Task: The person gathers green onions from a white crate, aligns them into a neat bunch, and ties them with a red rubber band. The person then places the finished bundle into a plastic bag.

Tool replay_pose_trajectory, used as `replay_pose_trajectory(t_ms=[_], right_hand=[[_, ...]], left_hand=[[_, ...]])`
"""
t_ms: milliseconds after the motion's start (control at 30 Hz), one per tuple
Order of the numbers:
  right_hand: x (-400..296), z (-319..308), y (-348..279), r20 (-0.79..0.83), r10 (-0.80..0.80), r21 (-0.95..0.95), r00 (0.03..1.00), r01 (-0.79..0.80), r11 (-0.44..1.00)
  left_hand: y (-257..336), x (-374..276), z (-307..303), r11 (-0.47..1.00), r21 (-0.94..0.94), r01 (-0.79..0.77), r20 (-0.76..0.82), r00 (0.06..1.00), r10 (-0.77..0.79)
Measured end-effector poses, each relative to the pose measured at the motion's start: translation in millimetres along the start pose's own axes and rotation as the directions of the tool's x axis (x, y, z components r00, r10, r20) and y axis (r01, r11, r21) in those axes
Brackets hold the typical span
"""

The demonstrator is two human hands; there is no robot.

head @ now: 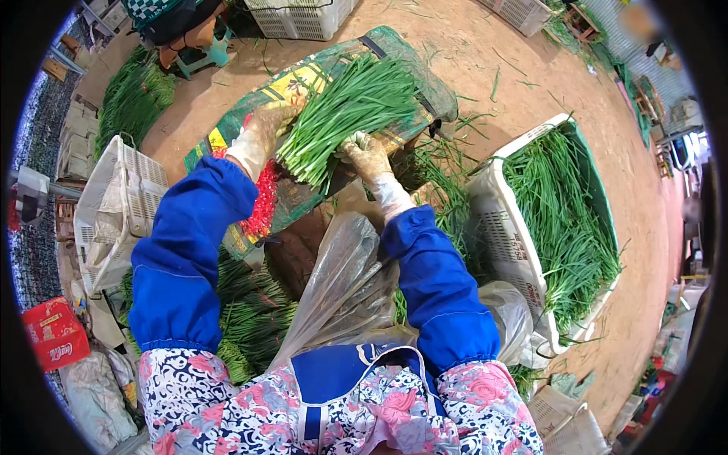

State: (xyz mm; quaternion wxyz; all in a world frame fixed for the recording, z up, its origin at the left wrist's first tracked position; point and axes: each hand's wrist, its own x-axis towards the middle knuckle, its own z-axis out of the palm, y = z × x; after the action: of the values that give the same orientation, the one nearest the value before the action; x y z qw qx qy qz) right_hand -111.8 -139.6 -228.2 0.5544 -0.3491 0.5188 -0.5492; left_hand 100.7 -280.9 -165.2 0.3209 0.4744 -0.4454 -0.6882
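A thick bunch of green garlic chives [355, 111] lies over a low bench [418, 62] wrapped in green and yellow woven sacking. Its pale cut ends point toward me, the leaves away. My left hand [267, 131], in a soiled glove, holds the bunch's left side, with some fingers hidden. On the opposite side, my gloved right hand [367, 156] grips it near the pale ends. Red tinsel-like ties [261, 199] hang beside my left wrist at the bench's near edge.
A white plastic crate [506, 227] full of loose chives stands right. Another white crate [122, 210] is at left. Tied bunches [256, 307] lie below my left arm. Clear plastic sheeting [341, 273] covers my lap. A person [170, 28] sits at upper left near a chive pile [136, 96].
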Motion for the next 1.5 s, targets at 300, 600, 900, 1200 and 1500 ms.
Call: replay_pose_trajectory(t_ms=[300, 600, 900, 1200, 1500], right_hand=[[16.3, 40.8, -8.1, -0.03, -0.227, -0.608, 0.973, 0.163, 0.777], [-4.1, 11.5, -3.1, 0.132, -0.15, -0.437, 0.98, 0.193, 0.879], [-9.5, -1.5, -0.5, 0.391, -0.203, -0.371, 0.898, 0.355, 0.858], [-2.4, 22.1, 3.0, 0.506, -0.227, -0.6, 0.832, 0.529, 0.6], [6.1, 29.5, 13.5, 0.397, -0.175, -0.35, 0.901, 0.325, 0.878]], left_hand=[[-12.7, 17.1, 33.4, 0.424, 0.906, -0.001, -0.25, 0.805, 0.538], [-57.6, -11.5, 86.1, 0.127, 0.991, -0.035, -0.109, 0.322, 0.94], [-58.1, -4.1, 78.6, 0.236, 0.967, -0.092, -0.187, 0.371, 0.909], [-45.0, -14.2, 81.6, 0.436, 0.88, -0.187, -0.312, 0.464, 0.829], [-39.0, -16.6, 73.9, 0.598, 0.748, -0.286, -0.382, 0.552, 0.741]])
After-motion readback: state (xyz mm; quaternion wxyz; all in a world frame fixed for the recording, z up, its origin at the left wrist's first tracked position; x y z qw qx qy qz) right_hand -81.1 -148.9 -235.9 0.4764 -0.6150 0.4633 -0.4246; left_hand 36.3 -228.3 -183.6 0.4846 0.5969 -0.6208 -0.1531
